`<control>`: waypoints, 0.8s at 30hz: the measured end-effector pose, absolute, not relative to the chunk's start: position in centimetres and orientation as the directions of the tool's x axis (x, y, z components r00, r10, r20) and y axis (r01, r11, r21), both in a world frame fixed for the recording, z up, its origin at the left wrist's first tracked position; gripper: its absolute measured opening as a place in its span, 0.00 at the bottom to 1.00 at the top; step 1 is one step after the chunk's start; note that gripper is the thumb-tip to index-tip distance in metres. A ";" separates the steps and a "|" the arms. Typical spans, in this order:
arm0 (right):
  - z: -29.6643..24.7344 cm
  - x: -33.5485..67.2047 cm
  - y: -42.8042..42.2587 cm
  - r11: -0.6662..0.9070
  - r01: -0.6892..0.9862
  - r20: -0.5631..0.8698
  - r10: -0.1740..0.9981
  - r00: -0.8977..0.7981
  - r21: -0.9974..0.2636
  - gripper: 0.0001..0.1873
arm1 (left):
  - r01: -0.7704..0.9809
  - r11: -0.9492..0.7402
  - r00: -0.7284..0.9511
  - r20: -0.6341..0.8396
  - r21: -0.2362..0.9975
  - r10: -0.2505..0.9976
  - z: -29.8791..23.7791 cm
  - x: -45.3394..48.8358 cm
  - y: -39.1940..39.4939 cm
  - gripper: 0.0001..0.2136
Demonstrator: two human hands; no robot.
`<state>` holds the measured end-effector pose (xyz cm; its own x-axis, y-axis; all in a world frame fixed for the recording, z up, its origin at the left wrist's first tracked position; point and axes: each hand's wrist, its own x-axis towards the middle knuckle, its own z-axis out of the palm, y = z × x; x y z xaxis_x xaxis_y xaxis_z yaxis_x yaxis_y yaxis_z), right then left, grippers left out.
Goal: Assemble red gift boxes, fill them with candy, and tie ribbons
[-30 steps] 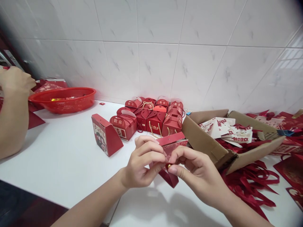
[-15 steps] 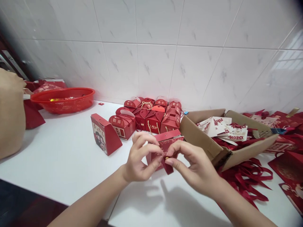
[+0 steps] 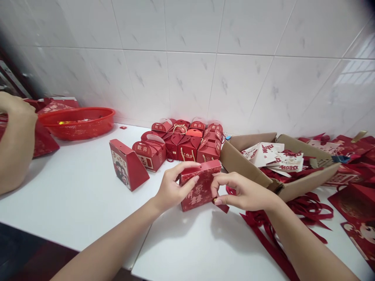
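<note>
A red candy box [image 3: 202, 189] with pale lettering stands on the white table, its top tilted slightly toward the wall. My left hand [image 3: 172, 184] is closed on its upper left side, thumb in front and fingers over the top. Just right of the box, my right hand [image 3: 241, 191] pinches a short red ribbon [image 3: 223, 207] with a small gold bead-like piece [image 3: 215, 200] at the fingertips. To the left stands another wedge-shaped red box [image 3: 130, 166] with a picture of figures on its front.
Several handled red boxes [image 3: 187, 148] stand grouped near the tiled wall. An open cardboard carton [image 3: 249, 164] holds white and red cards. Loose red ribbons [image 3: 310, 210] lie in front of it. A red plastic basket [image 3: 77, 130] and another person's arm [image 3: 16, 152] are at left.
My left hand has left the ribbon and now grips the box. My right hand has shifted slightly right with the ribbon. The other person's arm at left has moved, exposing a hand.
</note>
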<state>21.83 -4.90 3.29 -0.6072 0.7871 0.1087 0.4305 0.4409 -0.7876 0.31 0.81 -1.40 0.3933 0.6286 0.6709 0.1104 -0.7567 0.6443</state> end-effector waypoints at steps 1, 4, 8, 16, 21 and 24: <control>3.3 21.9 -4.9 0.446 0.434 0.107 0.783 -0.613 -0.783 0.02 | 0.102 -0.735 0.391 0.652 0.671 0.650 -1.3 0.2 0.9 0.13; 3.6 22.0 -5.1 0.456 0.450 0.093 0.774 -0.626 -0.768 0.02 | 0.006 -0.682 0.473 0.599 0.731 0.646 -1.2 -0.4 1.1 0.17; 4.0 21.8 -5.5 0.449 0.465 0.066 0.770 -0.635 -0.763 0.02 | -0.118 -0.630 0.572 0.571 0.768 0.589 -1.3 -1.2 1.8 0.20; 4.5 21.9 -6.1 0.448 0.448 0.062 0.757 -0.650 -0.774 0.02 | -0.136 -0.655 0.613 0.582 0.744 0.534 -0.8 -1.9 2.5 0.22; 4.7 21.9 -6.3 0.508 0.476 0.093 0.747 -0.658 -0.718 0.03 | -0.076 -0.683 0.564 0.596 0.727 0.571 -0.6 -1.7 2.0 0.15; 4.4 21.6 -6.2 0.508 0.467 0.096 0.744 -0.661 -0.724 0.03 | -0.103 -0.594 0.547 0.545 0.798 0.636 -0.6 -1.2 1.7 0.15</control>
